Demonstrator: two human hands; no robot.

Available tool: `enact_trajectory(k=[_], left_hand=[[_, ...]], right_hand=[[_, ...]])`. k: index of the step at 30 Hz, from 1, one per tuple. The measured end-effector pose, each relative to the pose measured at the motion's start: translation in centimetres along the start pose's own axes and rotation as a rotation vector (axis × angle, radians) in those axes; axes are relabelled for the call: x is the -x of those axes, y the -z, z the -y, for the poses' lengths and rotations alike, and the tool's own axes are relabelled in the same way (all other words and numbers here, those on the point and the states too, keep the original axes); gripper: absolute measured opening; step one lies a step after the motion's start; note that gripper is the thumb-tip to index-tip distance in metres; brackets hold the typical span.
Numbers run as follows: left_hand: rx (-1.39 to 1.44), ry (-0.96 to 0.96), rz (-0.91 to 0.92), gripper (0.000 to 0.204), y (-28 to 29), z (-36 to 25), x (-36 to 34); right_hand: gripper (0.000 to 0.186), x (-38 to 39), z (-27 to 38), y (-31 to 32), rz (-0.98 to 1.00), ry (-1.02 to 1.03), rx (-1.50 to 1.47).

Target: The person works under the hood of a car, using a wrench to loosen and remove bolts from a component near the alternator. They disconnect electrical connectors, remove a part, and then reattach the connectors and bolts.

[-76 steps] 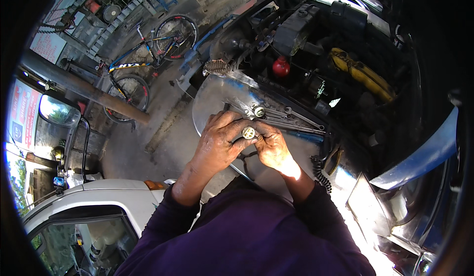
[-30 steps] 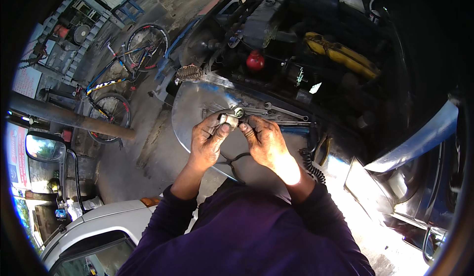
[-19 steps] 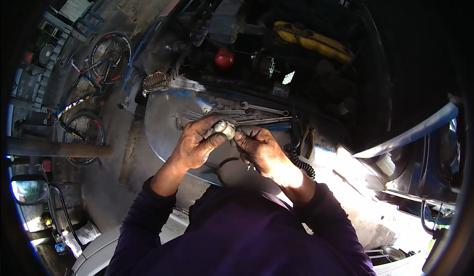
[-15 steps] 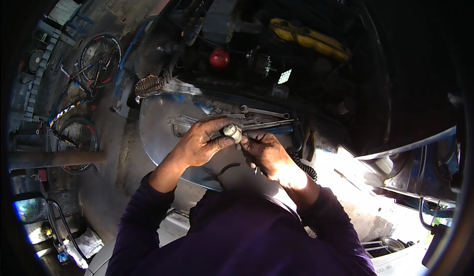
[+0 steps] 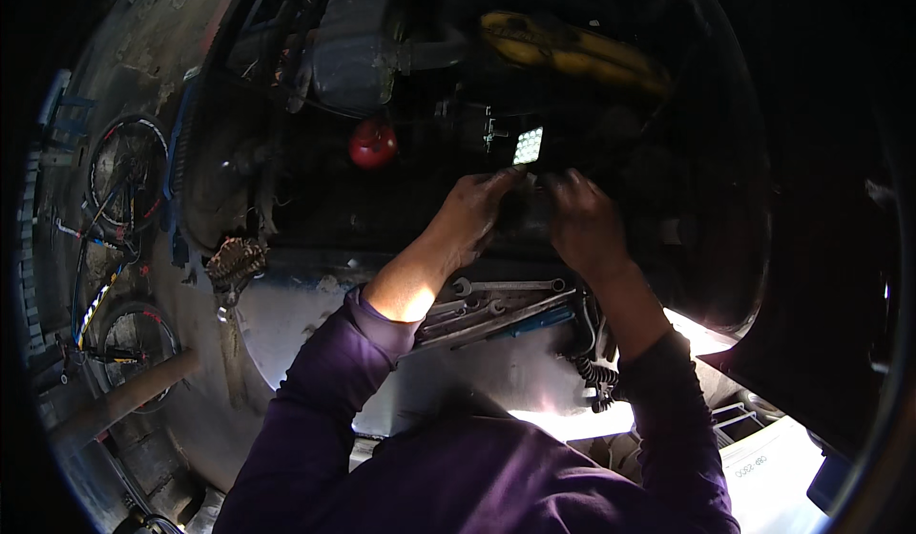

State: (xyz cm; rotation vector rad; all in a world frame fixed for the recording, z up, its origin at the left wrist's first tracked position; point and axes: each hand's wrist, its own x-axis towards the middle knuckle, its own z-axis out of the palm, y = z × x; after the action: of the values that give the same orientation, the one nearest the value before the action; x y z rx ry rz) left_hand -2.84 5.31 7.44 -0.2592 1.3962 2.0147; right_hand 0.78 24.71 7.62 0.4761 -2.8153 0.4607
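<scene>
Both of my hands reach forward over the dark engine bay, just below a lit LED work light [image 5: 528, 146]. My left hand [image 5: 471, 213] has its thumb and fingers closed toward the shadow between the hands; a small dim shape is there, too dark and blurred to name. My right hand [image 5: 587, 225] is on the other side of that shadow, its fingers bent and smeared by motion, so its grip does not show. A red ball-shaped part [image 5: 373, 143] lies left of my hands. Beyond the light stretches a yellow engine cover [image 5: 572, 52].
Along the bodywork ledge lie a combination wrench [image 5: 510, 286], other hand tools and a blue-handled tool [image 5: 544, 322]. A coiled black cable [image 5: 599, 376] hangs at their right. A ribbed brownish part [image 5: 237, 259] sits at the left corner. A bicycle [image 5: 114, 238] stands far left.
My hands have moved forward from above the tool ledge into the engine bay. The pale metal fitting they held earlier no longer shows clearly. The view has shifted, with the bicycle farther left.
</scene>
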Motion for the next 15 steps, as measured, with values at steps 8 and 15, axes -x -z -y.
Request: enact_trajectory(k=[8, 15], left_hand=[[0.162, -0.093, 0.166, 0.038, 3.4, 1.4, -13.5], [-0.522, -0.259, 0.073, 0.047, 5.3, 3.8, -19.2]], right_hand=[[0.022, -7.6, -6.7, -7.0, 0.075, -0.372, -0.658], [0.019, -7.5, -11.1, -13.5, 0.395, -1.285, -1.756]])
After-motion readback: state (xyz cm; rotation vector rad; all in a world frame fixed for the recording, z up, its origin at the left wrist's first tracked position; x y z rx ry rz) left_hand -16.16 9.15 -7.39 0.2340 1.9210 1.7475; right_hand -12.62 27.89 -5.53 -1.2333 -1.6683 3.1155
